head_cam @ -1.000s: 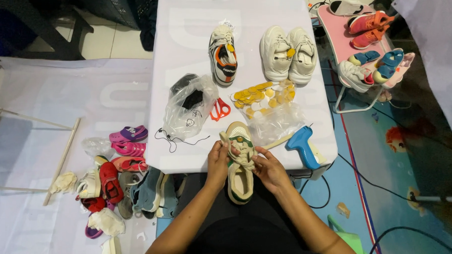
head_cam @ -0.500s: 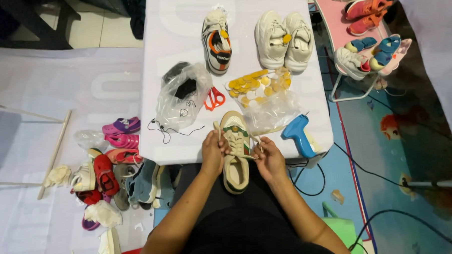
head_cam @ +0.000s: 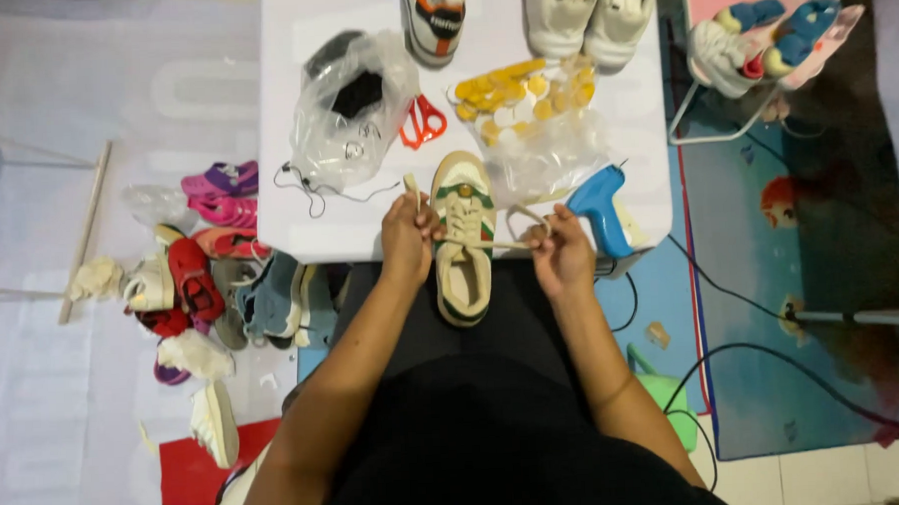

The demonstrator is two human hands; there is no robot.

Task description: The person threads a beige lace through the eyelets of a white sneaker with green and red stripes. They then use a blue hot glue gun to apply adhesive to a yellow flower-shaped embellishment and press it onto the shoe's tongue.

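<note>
Both hands had drawn apart since half a second before, when they sat close together over the middle of the shoe; now the left hand (head_cam: 407,236) and the right hand (head_cam: 559,251) stood on either side of the cream sneaker (head_cam: 463,238), each pulling an end of the pale lace (head_cam: 513,220) outward, so the lacing looked to be in the tightening stage, not the threading stage. Fingers of the left hand were closed on one lace end, which stuck up just above the fist; fingers of the right hand were pinched on the other end, from which a loop arched back toward the shoe's tongue. That sneaker, with green and red stripes on its side, lay toe away from the person, its front on the near edge of the white counter (head_cam: 294,89) and its heel hanging over the lap. Just right of it lay a blue glue gun (head_cam: 601,209), and beyond that a clear bag of yellow and white round pieces (head_cam: 524,110). Farther left on the counter sat a clear plastic bag with something dark inside (head_cam: 350,112) and orange-handled scissors (head_cam: 423,122). At the far edge stood a pair of white sneakers (head_cam: 589,14) and a black, white and orange shoe (head_cam: 434,16). Small shoes in many colours (head_cam: 196,281) lay heaped on the floor to the left.
</note>
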